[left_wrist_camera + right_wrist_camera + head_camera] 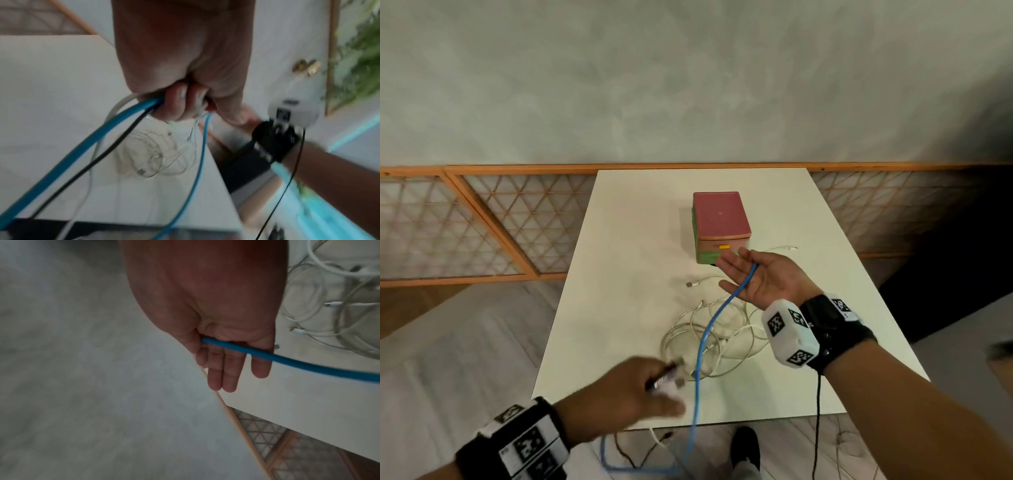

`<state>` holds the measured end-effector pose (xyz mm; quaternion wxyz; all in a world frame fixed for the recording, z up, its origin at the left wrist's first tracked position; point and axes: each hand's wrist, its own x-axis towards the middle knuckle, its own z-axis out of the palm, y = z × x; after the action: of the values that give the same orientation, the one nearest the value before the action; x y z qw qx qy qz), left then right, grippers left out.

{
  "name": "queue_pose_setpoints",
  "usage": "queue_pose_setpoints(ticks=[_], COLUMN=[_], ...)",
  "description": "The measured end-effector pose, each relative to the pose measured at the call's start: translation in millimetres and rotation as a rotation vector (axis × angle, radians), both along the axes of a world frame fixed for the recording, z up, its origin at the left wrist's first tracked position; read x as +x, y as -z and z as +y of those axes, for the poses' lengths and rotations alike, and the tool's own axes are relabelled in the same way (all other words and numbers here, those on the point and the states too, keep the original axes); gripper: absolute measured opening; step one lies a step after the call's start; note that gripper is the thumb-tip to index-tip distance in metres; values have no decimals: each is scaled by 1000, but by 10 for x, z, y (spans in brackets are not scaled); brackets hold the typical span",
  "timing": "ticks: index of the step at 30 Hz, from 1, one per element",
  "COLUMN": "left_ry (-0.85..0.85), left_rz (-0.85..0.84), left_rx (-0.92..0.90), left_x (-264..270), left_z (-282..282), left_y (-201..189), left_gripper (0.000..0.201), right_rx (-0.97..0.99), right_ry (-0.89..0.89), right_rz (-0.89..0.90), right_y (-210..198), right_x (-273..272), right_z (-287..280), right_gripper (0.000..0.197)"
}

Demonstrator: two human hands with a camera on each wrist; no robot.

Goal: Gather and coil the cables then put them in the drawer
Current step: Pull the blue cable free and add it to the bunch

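Note:
My left hand (633,387) is over the table's near edge and grips a bundle of cables; in the left wrist view its curled fingers (180,104) hold a blue cable (82,151), a black cable (98,155) and a thin white one. The blue cable (703,339) loops down off the table and rises to my right hand (750,274), which is palm up with straight fingers (226,363) and the blue cable (308,365) lying across them. A tangle of white cables (681,330) lies on the table (626,240) between my hands. The pink and green drawer box (720,219) stands behind my right hand, its drawer closed.
One white cable end with a connector (690,284) lies left of my right hand, and another white cable (784,247) to the right of the box. A black wire (818,411) hangs from my right wrist device. A wooden lattice panel (493,222) lines the wall. My shoe (746,445) stands below the table's near edge.

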<state>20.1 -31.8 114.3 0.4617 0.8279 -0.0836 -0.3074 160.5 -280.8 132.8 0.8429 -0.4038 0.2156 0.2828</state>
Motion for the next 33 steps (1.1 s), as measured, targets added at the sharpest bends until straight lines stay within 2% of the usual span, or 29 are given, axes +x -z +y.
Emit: queue_pose_setpoints(ticks=[1,2,3,4,5,7,9,13,15,17,19,23,25,27,29,31,33], left_ry=[-179,-343,-471,-530,-539,-481,-417,-359,-244,-92,27,209,89,-201,-371,-390,-358], left_rz=[25,33,2,-61,-140,-252,-276,-178,-92,72,179,241,217,170,40,-70,-145], left_rx=[-112,-219,-298,-328,-338,-300,-217,-320,-272,-223,-162,-4,-35,-175,-248,-285,-262], left_x=[67,169,284,396,489,625,666,590,465,297,195,132,154,251,387,497,554], left_z=[-34,-84,-137,-213,-303,-512,-673,-838,-773,-634,-428,-181,-182,-295,-482,-696,-825], left_y=[-58,-97,-140,-186,-244,-315,-267,-135,-137,-152,-145,-183,-221,-253,-263,-294,-232], left_gripper=[17,22,28,31,32,26,24,9,20,16,15,16,21,18,21,12,27], right_rx=[0,13,25,31,40,59,71,38,3,-8,-25,-35,-23,-17,1,38,41], right_ry=[-10,-33,-68,-104,-146,-223,-264,-227,-181,-149,-120,-95,-85,-100,-121,-138,-182], right_rz=[16,22,20,16,-1,-60,-98,-18,12,18,15,40,48,55,56,68,55], right_y=[44,87,118,141,152,160,127,134,135,89,65,94,116,149,173,190,165], right_x=[-19,-58,-123,-200,-280,-425,-515,-446,-316,-196,-99,-62,-111,-192,-308,-393,-447], right_z=[36,72,122,165,209,275,299,195,92,-11,-89,-127,-97,-43,48,132,162], right_gripper=[26,25,22,15,10,22,30,34,26,15,12,26,26,24,26,29,38])
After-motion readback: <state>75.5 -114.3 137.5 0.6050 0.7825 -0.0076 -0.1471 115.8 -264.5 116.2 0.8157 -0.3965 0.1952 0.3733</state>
